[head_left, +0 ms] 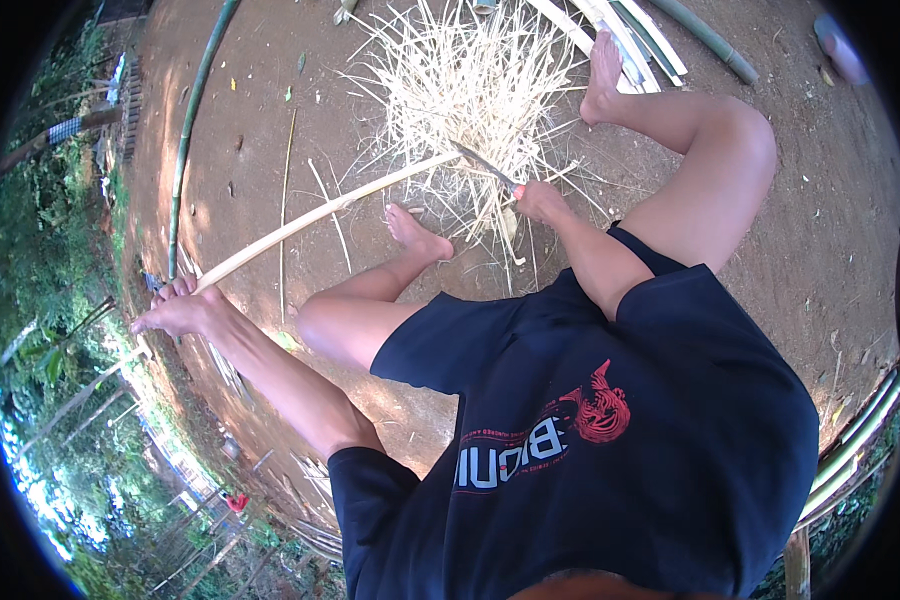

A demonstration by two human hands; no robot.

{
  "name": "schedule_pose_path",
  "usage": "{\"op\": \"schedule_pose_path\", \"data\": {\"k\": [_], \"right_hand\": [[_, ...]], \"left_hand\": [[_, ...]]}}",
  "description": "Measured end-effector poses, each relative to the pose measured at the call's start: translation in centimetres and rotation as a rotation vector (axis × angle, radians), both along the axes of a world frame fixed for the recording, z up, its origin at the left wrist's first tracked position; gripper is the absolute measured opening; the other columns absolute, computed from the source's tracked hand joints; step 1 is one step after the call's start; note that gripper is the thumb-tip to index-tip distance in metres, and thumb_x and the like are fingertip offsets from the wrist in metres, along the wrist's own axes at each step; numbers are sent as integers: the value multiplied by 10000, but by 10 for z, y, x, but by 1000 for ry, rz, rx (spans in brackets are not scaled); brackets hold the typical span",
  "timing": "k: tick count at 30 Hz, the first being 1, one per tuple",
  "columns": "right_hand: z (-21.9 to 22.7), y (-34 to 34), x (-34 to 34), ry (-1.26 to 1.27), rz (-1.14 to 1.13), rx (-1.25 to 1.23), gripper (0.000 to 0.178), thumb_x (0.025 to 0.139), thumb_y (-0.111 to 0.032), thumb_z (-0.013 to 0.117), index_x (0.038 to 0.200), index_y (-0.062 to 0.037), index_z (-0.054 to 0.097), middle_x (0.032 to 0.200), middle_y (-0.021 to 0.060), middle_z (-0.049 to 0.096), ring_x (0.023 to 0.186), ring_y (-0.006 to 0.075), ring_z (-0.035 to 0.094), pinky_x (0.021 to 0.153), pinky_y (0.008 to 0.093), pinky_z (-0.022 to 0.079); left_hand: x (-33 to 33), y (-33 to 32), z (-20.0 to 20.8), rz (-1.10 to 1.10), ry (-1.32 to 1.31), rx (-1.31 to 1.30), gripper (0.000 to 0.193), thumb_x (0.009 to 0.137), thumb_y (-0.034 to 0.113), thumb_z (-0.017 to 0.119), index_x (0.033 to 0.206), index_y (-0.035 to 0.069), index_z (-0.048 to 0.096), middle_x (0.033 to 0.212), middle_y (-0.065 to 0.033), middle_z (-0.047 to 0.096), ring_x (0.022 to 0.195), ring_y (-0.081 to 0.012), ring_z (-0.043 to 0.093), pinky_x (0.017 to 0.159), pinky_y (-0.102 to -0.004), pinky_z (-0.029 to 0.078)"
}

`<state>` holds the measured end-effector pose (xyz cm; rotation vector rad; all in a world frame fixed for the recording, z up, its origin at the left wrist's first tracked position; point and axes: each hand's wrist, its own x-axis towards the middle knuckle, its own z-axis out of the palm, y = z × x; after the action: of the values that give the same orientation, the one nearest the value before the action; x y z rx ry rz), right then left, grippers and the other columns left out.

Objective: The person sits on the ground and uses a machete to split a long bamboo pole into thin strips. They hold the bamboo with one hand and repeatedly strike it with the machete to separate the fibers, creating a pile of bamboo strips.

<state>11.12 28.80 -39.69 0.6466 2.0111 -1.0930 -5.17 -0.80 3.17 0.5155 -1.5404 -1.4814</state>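
Here's the left hand [178,308] out wide, fingers curled round the pale strip [310,218], its long axis slanting up and rightward, far end over the shavings [460,85] beside the knife [490,169]; the right hand [543,202] grips that handle, blade pointing up-left.

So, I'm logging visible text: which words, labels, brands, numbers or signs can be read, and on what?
Dark shirt: large white lettering, partly readable; I won't copy it.
Same shirt: smaller red lettering, too small to read reliably.
None discernible on the knife or pale strip.
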Motion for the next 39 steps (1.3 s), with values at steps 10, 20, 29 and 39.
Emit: {"op": "schedule_pose_path", "data": {"k": [10,20,29,39], "right_hand": [[11,3,-4,-119,-164,-261,258,834,-236,640,910,10,662,759,173,671,666,247,672,621,359,529],[151,-20,-41,633,-50,-306,300,786,-296,631,939,-38,622,736,186,656,671,266,645,602,370,488],[201,-75,-30,812,107,-341,263,807,-316,667,859,-61,634,603,161,609,567,340,636,548,438,482],[129,-76,-34,487,75,-342,196,811,-190,614,925,-34,647,692,211,654,632,334,661,609,438,520]], "left_hand": [[13,-23,64,-312,98,70,625,932,720,182,626,183,269,501,38,246,396,-101,223,356,-233,200],[32,10,-12,-743,179,118,606,898,656,489,707,87,570,735,-58,548,673,-212,507,742,-393,417],[72,32,-16,-634,199,71,468,935,476,460,626,126,485,547,-6,418,494,-142,397,635,-364,392],[80,11,-18,-536,172,159,448,928,407,474,571,138,511,500,8,432,456,-124,445,630,-334,407]]}}
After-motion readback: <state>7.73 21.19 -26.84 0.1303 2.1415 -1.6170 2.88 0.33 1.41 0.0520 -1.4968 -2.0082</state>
